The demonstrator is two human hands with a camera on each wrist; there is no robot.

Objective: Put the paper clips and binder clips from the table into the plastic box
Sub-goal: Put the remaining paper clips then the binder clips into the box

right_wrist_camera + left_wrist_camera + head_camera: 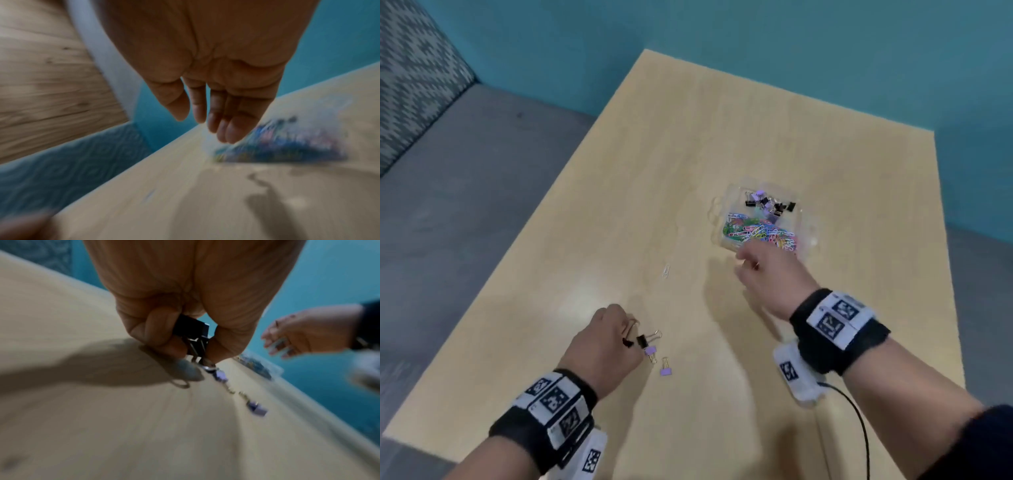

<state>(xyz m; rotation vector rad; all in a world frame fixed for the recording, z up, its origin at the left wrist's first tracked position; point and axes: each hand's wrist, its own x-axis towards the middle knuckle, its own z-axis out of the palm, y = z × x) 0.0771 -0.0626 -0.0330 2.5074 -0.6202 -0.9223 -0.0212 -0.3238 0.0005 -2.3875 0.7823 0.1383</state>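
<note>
The clear plastic box [806,219] sits right of the table's middle, with black and purple binder clips at its far end and coloured paper clips at its near end. My right hand [760,270] hovers at the box's near edge; its fingers [232,129] hang straight and hold nothing. Near the front of the table, my left hand [616,339] pinches black binder clips [193,331] between curled fingers and thumb. Two purple binder clips [664,368] lie just right of that hand, one touching it. A white paper clip [666,270] lies alone between the hands.
The light wooden table [688,137] ends at a far edge against a teal wall [791,51]. A grey couch [448,171] with a patterned cushion runs along the left. A black cable [859,421] trails from my right wrist over the table's near right part.
</note>
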